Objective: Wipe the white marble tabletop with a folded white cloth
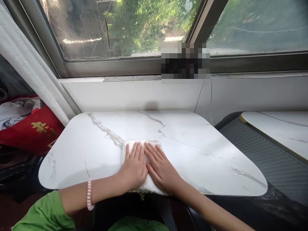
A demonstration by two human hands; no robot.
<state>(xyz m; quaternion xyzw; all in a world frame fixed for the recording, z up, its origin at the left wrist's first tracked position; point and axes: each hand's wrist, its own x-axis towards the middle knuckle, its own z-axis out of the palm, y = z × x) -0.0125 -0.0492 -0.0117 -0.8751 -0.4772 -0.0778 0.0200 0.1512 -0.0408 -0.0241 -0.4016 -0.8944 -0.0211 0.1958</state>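
Both hands lie flat, palms down, on a folded white cloth (pixel 149 185), holding nothing. The left hand (pixel 133 167) has its fingers straight and close together, pointing toward the window. The right hand (pixel 161 170) has its fingers slightly fanned and angled toward the far left, its index finger touching the side of the left hand. The cloth sits at the near edge of the marble tabletop (pixel 192 144), about midway along that edge, and reaches a little past the fingertips toward the middle. A pink bead bracelet (pixel 89 194) circles the left wrist, and a green sleeve (pixel 45 213) covers the arm above it. The tabletop is white with grey veins and rounded corners, and its far edge meets a white wall under a wide window (pixel 125 29) with greenery outside. A pale curtain (pixel 29 70) hangs by the far left corner. Right of the table lies a grey ribbed surface (pixel 260 150), then a second marble top (pixel 284 131). Left of the table sits a red bag (pixel 36 131) with gold print, with light fabric (pixel 14 112) bunched in its top.
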